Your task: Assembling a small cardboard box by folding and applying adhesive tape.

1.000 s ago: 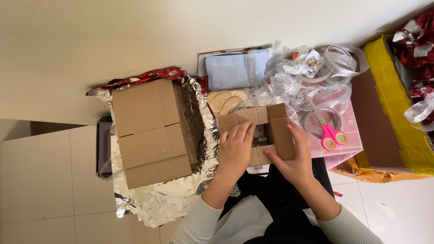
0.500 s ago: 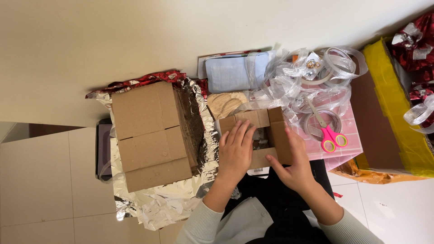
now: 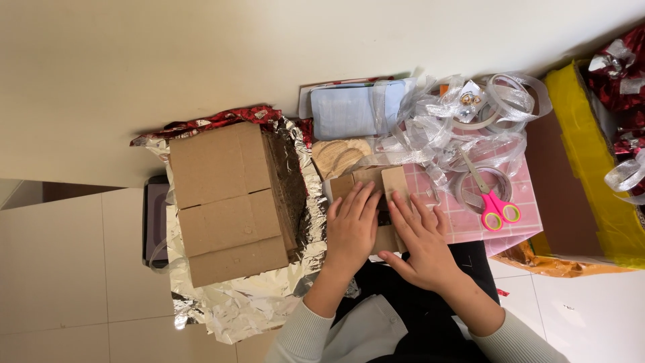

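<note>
left hand (image 3: 351, 227) and right hand (image 3: 418, 236) spread flat on small cardboard box (image 3: 373, 185), large cardboard box (image 3: 225, 202) on crinkled foil (image 3: 248, 306) left of it, pink scissors (image 3: 494, 202) on pink mat (image 3: 480, 222) right of it, pale tiled floor (image 3: 74, 269) beneath

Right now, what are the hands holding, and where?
Both the left hand and right hand press flat on the small cardboard box's top flaps; neither grips it.

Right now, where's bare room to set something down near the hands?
Free: white floor tiles left of the big cardboard box; tiles below the yellow box. Crowded: pink mat with scissors and ribbon; both hands cover the small box.
</note>
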